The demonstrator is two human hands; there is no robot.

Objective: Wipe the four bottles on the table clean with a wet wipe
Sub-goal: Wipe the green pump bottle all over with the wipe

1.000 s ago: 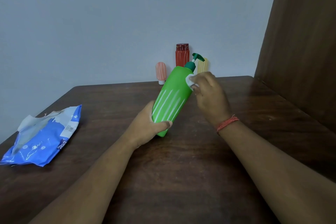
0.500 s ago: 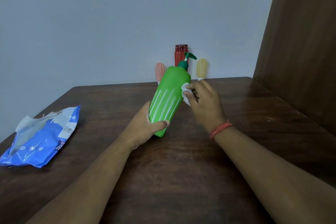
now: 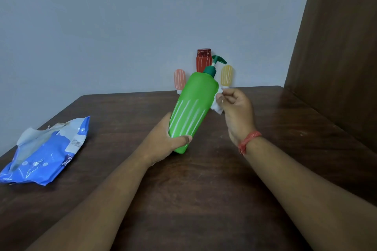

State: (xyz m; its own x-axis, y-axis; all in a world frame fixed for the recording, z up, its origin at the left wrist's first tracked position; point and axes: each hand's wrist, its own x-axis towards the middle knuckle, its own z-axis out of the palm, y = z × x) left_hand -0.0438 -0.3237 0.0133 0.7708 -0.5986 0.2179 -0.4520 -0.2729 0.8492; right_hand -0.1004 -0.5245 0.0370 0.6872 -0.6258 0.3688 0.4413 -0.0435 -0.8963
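My left hand (image 3: 163,142) grips the lower end of a green pump bottle (image 3: 193,108) with white stripes, holding it tilted above the dark wooden table (image 3: 204,189). My right hand (image 3: 237,112) pinches a small white wet wipe (image 3: 217,106) against the bottle's right side, near its shoulder. Behind, against the wall, stand a red bottle (image 3: 204,60), a small pink bottle (image 3: 179,80) and a small yellow bottle (image 3: 226,75).
A blue wet-wipe pack (image 3: 44,155) lies open near the table's left edge. A brown wooden panel (image 3: 336,47) rises along the right side. A grey wall closes off the back.
The wipe slid from the bottle's shoulder down its side and back up along the right edge. The bottle now stands more upright in my left hand.
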